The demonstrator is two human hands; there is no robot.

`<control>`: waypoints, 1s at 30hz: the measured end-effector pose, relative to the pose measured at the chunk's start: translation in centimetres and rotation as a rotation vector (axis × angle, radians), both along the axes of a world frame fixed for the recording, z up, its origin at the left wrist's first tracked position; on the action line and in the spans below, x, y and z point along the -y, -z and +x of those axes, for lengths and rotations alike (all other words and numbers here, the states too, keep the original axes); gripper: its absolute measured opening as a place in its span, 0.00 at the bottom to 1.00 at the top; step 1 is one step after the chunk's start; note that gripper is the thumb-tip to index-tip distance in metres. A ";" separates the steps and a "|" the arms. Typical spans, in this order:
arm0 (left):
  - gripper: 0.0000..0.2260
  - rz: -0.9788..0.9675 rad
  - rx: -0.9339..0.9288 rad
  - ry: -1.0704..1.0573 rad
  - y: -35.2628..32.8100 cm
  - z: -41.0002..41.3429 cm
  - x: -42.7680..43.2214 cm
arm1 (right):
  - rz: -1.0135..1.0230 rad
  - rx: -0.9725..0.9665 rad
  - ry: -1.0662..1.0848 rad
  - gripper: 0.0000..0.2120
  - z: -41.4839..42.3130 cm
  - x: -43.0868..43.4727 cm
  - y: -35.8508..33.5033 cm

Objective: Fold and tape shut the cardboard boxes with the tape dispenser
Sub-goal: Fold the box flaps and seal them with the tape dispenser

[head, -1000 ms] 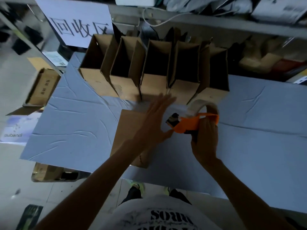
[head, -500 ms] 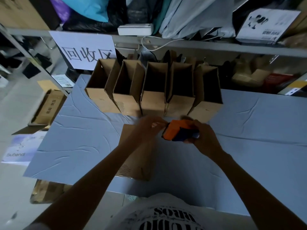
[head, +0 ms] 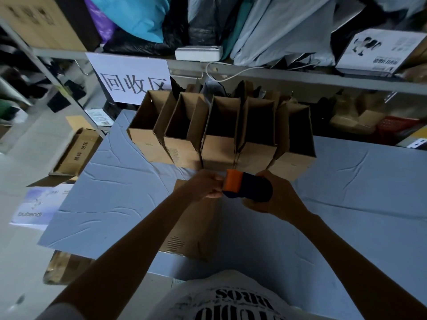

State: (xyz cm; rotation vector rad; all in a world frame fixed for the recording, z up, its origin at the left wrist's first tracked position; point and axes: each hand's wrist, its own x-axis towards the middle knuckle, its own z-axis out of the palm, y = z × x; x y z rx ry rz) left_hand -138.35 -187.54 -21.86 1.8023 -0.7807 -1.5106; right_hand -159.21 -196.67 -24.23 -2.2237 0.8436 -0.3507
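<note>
An orange and black tape dispenser [head: 245,187] is held above the table, just in front of the row of boxes. My right hand [head: 272,195] grips its black body from the right. My left hand [head: 205,184] pinches at the dispenser's orange front end; the tape itself is too faint to see. Under my left forearm a flattened cardboard box [head: 194,234] lies on the grey-blue table [head: 111,188]. Several upright open cardboard boxes [head: 219,132] stand side by side along the back.
A metal shelf [head: 277,75] with bags, a white box and a paper sign [head: 131,77] runs behind the table. More cardboard boxes [head: 76,151] and papers sit on the floor at the left. The table's near edge is close to my body.
My left hand went from flat and spread over the box to pinching at the dispenser's front. The dispenser turned in my right hand, so the tape roll no longer shows. The view tilted up.
</note>
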 end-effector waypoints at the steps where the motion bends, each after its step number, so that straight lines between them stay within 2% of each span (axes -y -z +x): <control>1: 0.07 0.004 -0.008 -0.029 0.0 0.1 0.1 | -0.006 0.004 0.000 0.26 0.1 0.1 0.0; 3: 0.05 0.018 -0.030 -0.088 0.0 0.2 0.4 | -0.012 0.012 0.002 0.26 0.3 0.5 -0.1; 6: 0.09 0.029 -0.003 -0.135 0.2 0.3 0.8 | -0.030 0.013 0.002 0.25 0.5 0.9 -0.3; 9: 0.06 0.015 0.128 -0.179 0.2 0.0 1.4 | -0.053 0.003 0.013 0.25 0.8 1.1 -0.3; 13: 0.05 -0.062 0.400 -0.090 0.5 0.1 1.9 | -0.120 0.006 0.038 0.25 1.3 1.3 -0.5; 19: 0.09 -0.075 0.520 -0.045 0.5 0.3 2.1 | -0.167 -0.036 -0.027 0.23 1.6 1.9 -1.1; 22: 0.06 -0.017 0.603 -0.113 0.8 2.7 1.9 | -0.213 -0.148 -0.028 0.21 -0.5 2.9 -0.9; 24: 0.06 0.025 0.526 -0.174 1.1 5.1 1.2 | -0.232 -0.260 0.049 0.20 -2.9 4.0 -0.9; 26: 0.05 0.001 0.451 -0.144 1.2 5.8 0.6 | -0.238 -0.330 0.078 0.21 -4.4 4.7 -0.9; 30: 0.04 -0.034 0.454 -0.150 2.3 4.0 0.3 | -0.206 -0.351 0.083 0.24 -5.0 4.7 0.1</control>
